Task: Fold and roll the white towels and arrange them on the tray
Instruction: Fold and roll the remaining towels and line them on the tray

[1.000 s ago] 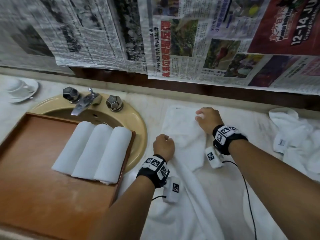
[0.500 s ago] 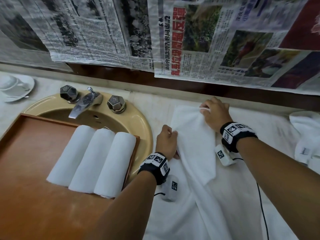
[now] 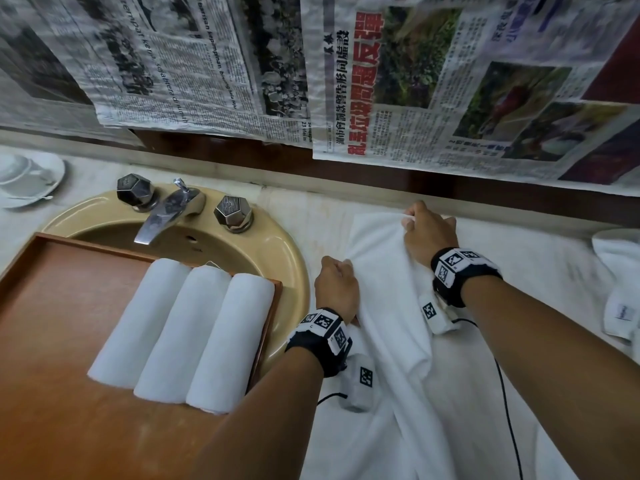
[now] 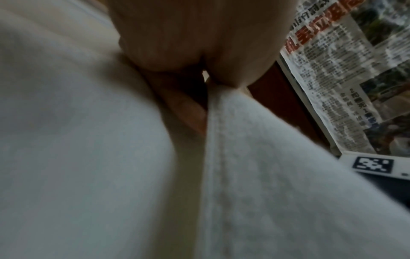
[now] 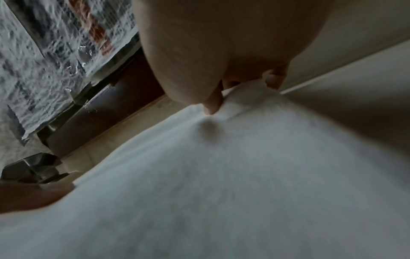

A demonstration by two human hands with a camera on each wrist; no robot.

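On the bench right of the sink [image 3: 291, 258], a white towel [image 3: 384, 271] lies partly folded. The right hand [image 3: 427, 233] pinches its far corner; the left hand [image 3: 336, 287] grips its left hemmed edge. Three rolled towels [image 3: 180, 337] lie side by side on the wooden tray [image 3: 52, 393] at left.
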